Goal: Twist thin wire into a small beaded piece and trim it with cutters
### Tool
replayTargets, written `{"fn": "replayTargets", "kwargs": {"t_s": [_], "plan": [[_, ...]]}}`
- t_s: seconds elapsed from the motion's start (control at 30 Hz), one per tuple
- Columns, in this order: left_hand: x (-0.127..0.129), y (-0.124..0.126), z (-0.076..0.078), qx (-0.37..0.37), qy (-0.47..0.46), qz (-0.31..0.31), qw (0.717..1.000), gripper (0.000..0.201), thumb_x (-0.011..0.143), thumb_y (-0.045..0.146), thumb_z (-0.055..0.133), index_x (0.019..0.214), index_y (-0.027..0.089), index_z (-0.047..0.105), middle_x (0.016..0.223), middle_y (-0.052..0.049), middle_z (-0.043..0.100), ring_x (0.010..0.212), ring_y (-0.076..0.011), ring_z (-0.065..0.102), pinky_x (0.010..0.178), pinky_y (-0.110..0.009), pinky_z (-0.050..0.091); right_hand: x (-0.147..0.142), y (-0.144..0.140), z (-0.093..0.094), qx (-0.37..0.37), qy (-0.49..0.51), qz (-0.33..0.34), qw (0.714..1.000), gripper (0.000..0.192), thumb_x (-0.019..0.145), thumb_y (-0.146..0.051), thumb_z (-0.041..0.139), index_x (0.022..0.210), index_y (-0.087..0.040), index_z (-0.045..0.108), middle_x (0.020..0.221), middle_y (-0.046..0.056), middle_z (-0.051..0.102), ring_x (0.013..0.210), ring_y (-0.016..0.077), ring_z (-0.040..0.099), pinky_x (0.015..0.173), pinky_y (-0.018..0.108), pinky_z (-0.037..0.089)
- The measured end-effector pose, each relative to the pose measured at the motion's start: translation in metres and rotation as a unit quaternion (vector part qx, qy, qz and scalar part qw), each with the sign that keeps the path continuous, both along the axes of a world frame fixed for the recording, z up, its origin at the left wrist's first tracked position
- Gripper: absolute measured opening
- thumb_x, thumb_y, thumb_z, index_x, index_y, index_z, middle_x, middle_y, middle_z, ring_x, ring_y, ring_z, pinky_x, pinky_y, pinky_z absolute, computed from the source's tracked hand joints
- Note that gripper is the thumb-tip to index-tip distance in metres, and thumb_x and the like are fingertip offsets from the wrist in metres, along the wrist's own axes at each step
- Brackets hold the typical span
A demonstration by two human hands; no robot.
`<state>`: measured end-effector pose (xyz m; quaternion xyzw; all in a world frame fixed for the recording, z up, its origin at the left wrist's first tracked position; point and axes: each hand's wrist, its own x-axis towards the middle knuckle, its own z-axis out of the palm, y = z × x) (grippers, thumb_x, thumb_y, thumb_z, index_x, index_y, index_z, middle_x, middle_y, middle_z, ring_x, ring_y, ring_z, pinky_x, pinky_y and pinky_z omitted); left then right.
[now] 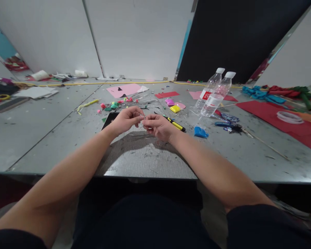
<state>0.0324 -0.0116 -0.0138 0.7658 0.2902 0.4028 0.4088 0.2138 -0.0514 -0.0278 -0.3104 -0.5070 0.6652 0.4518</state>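
Head view shows a thin, silvery wire (144, 117).

Thin, silvery wire (144, 117), held aloft

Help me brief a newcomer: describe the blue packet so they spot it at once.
On the grey table, find the two clear bottles. Nearer the table's front edge lies the blue packet, right of the yellow-and-black cutter. Unlike the blue-handled tool to its right, it is a small pouch without a handle.
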Motion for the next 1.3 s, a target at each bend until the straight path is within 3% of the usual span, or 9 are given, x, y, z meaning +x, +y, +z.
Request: {"fn": "replayTargets", "kwargs": {"t_s": [0.33, 0.57, 0.73, 0.9, 1.13, 1.3], "plan": [[0.003, -0.003, 0.002, -0.012, -0.011, -0.019, 1.0, 0.024, 0.083, 0.037, 0.077, 0.086, 0.018, 0.064, 0.066, 0.002, 0.063, 0.057, -0.0093, 0.059, 0.056, -0.023, 0.053, 0.0, -0.001, 0.005, 0.01, 0.018, 0.04, 0.999, 0.027, 0.071, -0.03, 0.071, 0.068, -0.023, 0.045, 0.061, -0.007, 0.03, 0.057, 0.0105, 0.031, 0.054, 0.025, 0.027], [0.001, -0.003, 0.004, 0.011, 0.008, -0.029, 0.999, 0.02, 0.083, 0.034, 0.076, 0.084, 0.017, 0.067, 0.069, 0.0, 0.065, 0.06, -0.0097, 0.06, 0.057, -0.023, 0.051, 0.001, 0.0, 0.009, -0.039, 0.027, 0.061, 0.997, 0.02, 0.071, -0.029, 0.06, 0.068, -0.023, 0.041, 0.06, -0.007, 0.021, 0.055, 0.0105, 0.019, 0.052, 0.025, 0.024], [-0.003, -0.001, 0.005, 0.039, 0.058, -0.004, 0.998, 0.016, 0.083, 0.033, 0.074, 0.085, 0.017, 0.071, 0.061, 0.002, 0.059, 0.057, -0.0101, 0.057, 0.055, -0.023, 0.048, -0.001, 0.003, 0.006, -0.049, 0.004, 0.016, 0.999, 0.016, 0.07, -0.03, 0.06, 0.071, -0.023, 0.045, 0.062, -0.006, 0.032, 0.056, 0.0106, 0.029, 0.052, 0.025, 0.027], [-0.004, 0.001, 0.004, 0.071, 0.075, 0.029, 0.994, 0.016, 0.083, 0.035, 0.072, 0.086, 0.019, 0.073, 0.058, 0.004, 0.051, 0.055, -0.0103, 0.051, 0.055, -0.024, 0.045, -0.002, 0.007, -0.002, -0.024, 0.004, -0.029, 0.999, 0.025, 0.07, -0.035, 0.07, 0.073, -0.022, 0.049, 0.067, -0.005, 0.047, 0.059, 0.0097, 0.044, 0.052, 0.024, 0.03], [-0.01, 0.01, 0.001, 0.07, 0.091, 0.008, 0.993, 0.018, 0.083, 0.036, 0.071, 0.088, 0.019, 0.072, 0.061, 0.003, 0.053, 0.056, -0.0108, 0.048, 0.054, -0.024, 0.039, -0.002, 0.008, -0.005, 0.01, -0.006, -0.05, 0.999, 0.021, 0.071, -0.033, 0.074, 0.073, -0.02, 0.057, 0.068, -0.003, 0.055, 0.062, 0.0098, 0.051, 0.05, 0.023, 0.032], [-0.011, 0.012, 0.0, 0.073, 0.098, -0.001, 0.992, 0.016, 0.082, 0.034, 0.07, 0.087, 0.019, 0.072, 0.061, 0.003, 0.054, 0.055, -0.0101, 0.046, 0.054, -0.024, 0.037, -0.003, 0.01, -0.006, 0.008, -0.005, -0.04, 0.999, 0.026, 0.076, -0.036, 0.074, 0.07, -0.02, 0.055, 0.065, -0.005, 0.053, 0.052, 0.0067, 0.044, 0.046, 0.022, 0.026]]}}
